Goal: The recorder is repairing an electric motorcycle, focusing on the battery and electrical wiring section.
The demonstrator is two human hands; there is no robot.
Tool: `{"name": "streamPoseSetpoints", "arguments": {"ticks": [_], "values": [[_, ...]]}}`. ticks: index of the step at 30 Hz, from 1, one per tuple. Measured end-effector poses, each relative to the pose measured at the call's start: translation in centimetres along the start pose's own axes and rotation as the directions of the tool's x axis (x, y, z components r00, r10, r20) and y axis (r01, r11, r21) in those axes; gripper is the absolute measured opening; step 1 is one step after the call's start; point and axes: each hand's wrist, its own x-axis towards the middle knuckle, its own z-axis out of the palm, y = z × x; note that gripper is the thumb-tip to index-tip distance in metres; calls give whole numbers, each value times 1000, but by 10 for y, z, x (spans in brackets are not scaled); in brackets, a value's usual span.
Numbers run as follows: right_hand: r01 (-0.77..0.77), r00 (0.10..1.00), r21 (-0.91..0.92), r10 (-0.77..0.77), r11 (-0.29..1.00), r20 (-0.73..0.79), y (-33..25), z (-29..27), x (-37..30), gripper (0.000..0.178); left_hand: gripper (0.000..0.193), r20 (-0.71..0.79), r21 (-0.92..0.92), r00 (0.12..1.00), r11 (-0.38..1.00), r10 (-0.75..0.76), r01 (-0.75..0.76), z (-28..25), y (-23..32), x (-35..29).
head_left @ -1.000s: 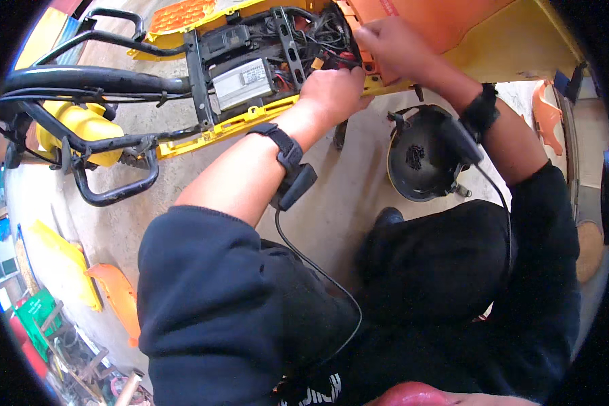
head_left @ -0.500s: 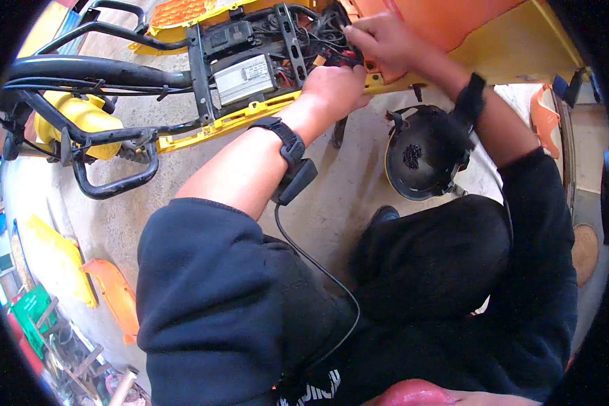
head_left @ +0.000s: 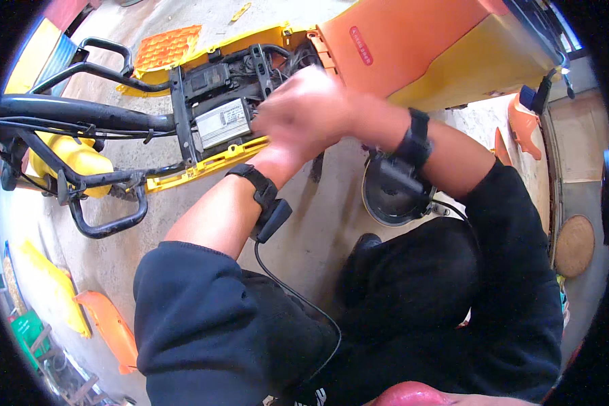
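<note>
Both my hands are over the uncovered middle of a yellow and orange vehicle body (head_left: 392,47), by a bay of wiring (head_left: 301,59). My right hand (head_left: 304,101) is smeared by motion and crosses in front of my left hand (head_left: 281,154), hiding most of its fingers. Whether either hand holds anything does not show. Just left of them, a silver finned box (head_left: 222,124) lies in the bay. A black case (head_left: 207,80) sits behind it, inside a black metal frame (head_left: 178,111). A yellow edge trim (head_left: 210,164) runs along the near side.
Black tube bars (head_left: 81,120) stretch left. Below my right forearm is a round black bowl-shaped thing (head_left: 392,196) on the floor. Loose yellow (head_left: 54,284) and orange (head_left: 108,328) panels lie at lower left. Cables hang from my wrist devices (head_left: 272,220).
My right hand has moved left and down from the wiring, across my left hand. My left hand has drawn back toward me. The view has shifted, showing more floor beyond the vehicle.
</note>
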Motion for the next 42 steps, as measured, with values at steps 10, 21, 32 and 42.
{"name": "streamPoseSetpoints", "arguments": {"ticks": [10,21,32,42], "values": [[-633,772,-159,633,758,-59,62,1,-54,41,43,24,6,1000,1000,16,-17,12,4,9],[-766,607,167,784,621,-132,64,9,-70,39,38,21,-26,999,999,47,-46,8,18,18],[-586,761,232,626,777,-174,34,5,-33,42,36,0,-99,1000,995,18,-18,25,1,10],[-617,585,554,796,559,-153,61,6,-50,38,40,139,-34,990,999,-14,19,-2,10,10]]}}
